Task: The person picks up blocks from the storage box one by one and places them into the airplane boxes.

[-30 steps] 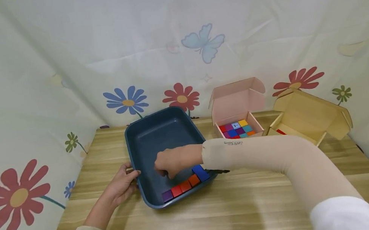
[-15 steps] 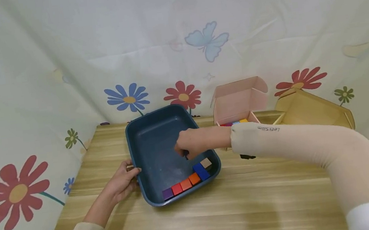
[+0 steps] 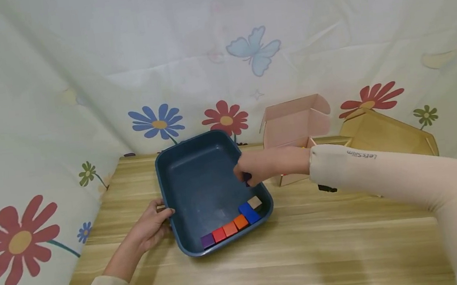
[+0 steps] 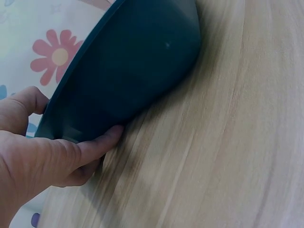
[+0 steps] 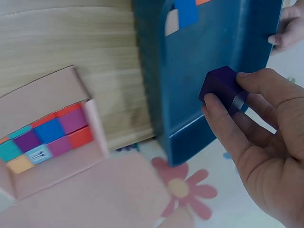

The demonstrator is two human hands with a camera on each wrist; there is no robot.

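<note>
My right hand (image 3: 256, 165) is over the right side of the dark blue tray (image 3: 194, 179). Thumb and fingers pinch a dark purple block (image 5: 222, 88), held above the tray floor in the right wrist view. On the tray's left side my left hand (image 3: 155, 223) grips the rim, thumb over the edge; its fingers lie along the outer wall (image 4: 109, 76) in the left wrist view. Along the near inside edge runs a row of blocks: purple (image 3: 207, 241), red (image 3: 219, 234), orange-red (image 3: 230, 228) and orange (image 3: 241, 221). A longer blue block (image 3: 249, 212) and a beige block (image 3: 254, 202) follow at the right corner.
Right of the tray stands an open pink box (image 3: 284, 129) holding several coloured blocks (image 5: 50, 127), partly behind my right forearm. Farther right is an open yellow box (image 3: 384, 136), also partly covered by the arm. A patterned cloth (image 3: 185, 62) hangs behind the wooden table (image 3: 309, 255).
My right hand has moved right and away from me, from the tray's middle towards its right rim, uncovering the beige block. The left hand stays on the rim.
</note>
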